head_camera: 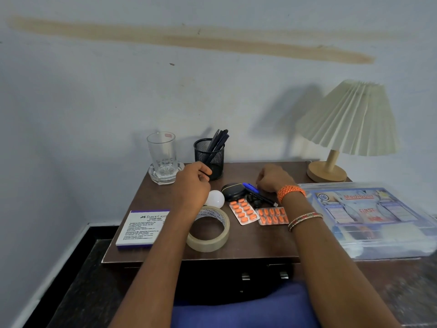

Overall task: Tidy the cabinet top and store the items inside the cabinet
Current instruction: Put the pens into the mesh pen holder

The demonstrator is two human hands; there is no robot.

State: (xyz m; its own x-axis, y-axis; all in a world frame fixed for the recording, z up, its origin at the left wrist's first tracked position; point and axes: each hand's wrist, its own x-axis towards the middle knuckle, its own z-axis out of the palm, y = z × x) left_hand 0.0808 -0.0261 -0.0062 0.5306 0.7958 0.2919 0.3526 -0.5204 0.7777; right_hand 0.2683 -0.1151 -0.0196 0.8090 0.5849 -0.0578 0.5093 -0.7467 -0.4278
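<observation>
On the brown cabinet top (260,245) lie a roll of tape (211,242), a white bulb (215,198), a dark oval case (233,191), a blue-capped pen (251,187), two orange pill strips (243,211) (273,216) and a stamp pad box (142,229). My left hand (192,185) hovers with curled fingers just in front of the black mesh pen holder (212,155), with nothing visible in it. My right hand (272,178) rests knuckles-up behind the pen. Its fingertips are bent down and hidden.
A drinking glass (161,147) stands in a glass dish (153,172) at the back left. A pleated lamp (350,119) stands at the back right, and a clear first aid box (369,221) fills the right side. Two drawer handles (246,276) (283,274) show below the front edge.
</observation>
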